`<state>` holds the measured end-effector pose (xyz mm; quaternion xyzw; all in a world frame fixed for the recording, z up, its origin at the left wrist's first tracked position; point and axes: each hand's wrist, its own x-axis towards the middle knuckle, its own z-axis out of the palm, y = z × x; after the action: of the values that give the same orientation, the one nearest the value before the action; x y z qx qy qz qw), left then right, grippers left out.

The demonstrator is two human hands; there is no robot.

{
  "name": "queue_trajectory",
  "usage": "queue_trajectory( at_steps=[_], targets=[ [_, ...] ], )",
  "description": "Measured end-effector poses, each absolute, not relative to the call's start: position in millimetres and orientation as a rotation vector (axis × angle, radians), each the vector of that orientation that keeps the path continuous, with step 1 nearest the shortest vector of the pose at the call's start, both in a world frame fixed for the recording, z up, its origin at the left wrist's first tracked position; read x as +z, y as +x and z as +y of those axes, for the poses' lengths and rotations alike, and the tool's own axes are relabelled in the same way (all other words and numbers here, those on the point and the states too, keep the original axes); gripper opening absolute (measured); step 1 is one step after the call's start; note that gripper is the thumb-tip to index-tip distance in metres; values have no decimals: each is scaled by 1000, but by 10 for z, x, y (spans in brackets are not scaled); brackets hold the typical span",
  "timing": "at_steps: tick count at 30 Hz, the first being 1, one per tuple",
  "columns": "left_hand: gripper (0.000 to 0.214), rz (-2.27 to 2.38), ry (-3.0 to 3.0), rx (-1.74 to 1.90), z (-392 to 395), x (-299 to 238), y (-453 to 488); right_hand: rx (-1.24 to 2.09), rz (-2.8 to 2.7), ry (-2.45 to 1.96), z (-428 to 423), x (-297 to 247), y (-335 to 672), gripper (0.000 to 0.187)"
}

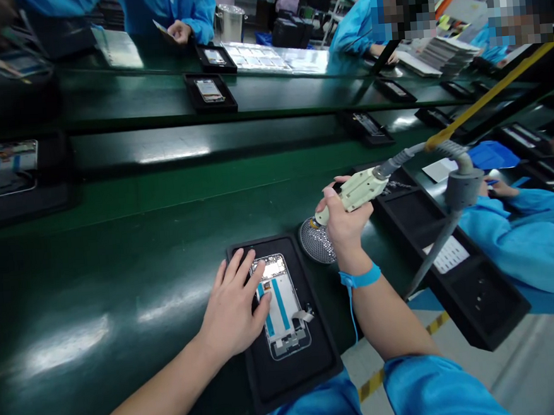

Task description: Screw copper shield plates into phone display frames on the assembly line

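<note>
My left hand (234,305) lies flat with fingers spread on the left edge of an opened phone body (284,308) that sits in a black tray (293,371) on the green belt. My right hand (342,225) is closed around a cream electric screwdriver (358,189), its tip down over a round mesh dish of screws (316,241) just right of the tray. A blue wrist strap (360,279) circles my right wrist. A grey cable (444,151) runs from the screwdriver up to the right.
More black trays with phones (209,91) ride the far belt lanes, one at the left edge (8,166). People in blue coats work across the belt (179,31) and at my right (520,228). A long black tray (456,264) lies right of me.
</note>
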<state>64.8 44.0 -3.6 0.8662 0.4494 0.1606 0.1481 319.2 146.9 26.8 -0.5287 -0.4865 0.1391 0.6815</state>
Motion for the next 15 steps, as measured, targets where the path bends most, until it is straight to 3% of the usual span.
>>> queue_trajectory(
  at_steps=[7,15],
  targets=[
    [46,1258,2429,514,407,-1,702,305,-1037,-1016,1267,645,2928,21],
    [41,1226,2369,495,404,27,696,666,-1240,-852,895,649,2217,18]
  ],
)
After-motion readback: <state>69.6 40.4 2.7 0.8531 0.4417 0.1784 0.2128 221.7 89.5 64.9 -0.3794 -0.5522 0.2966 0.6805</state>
